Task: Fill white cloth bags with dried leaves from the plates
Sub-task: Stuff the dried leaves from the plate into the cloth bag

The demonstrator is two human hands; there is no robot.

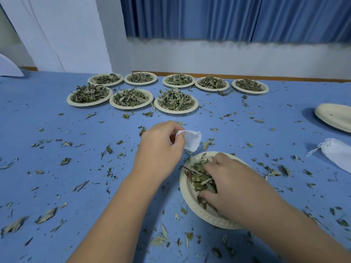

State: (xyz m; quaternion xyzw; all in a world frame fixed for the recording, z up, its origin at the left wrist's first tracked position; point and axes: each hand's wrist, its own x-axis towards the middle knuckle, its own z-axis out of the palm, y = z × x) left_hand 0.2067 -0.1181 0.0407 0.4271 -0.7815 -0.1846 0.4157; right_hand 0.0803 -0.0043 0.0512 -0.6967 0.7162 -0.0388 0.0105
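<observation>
My left hand [161, 147] pinches the mouth of a small white cloth bag [190, 140], holding it just above the blue table, up and left of the near plate [187, 198]. That cream paper plate holds a pile of dried leaves [199, 177]. My right hand [233, 186] lies palm-down in the plate, fingers curled into the leaves and covering much of the pile.
Several cream plates heaped with dried leaves [131, 97] stand in two rows at the back. An empty stack of plates [334, 115] sits at the right edge, with another white drawstring bag [336, 152] lying below it. Loose leaf bits litter the blue tablecloth [57, 168].
</observation>
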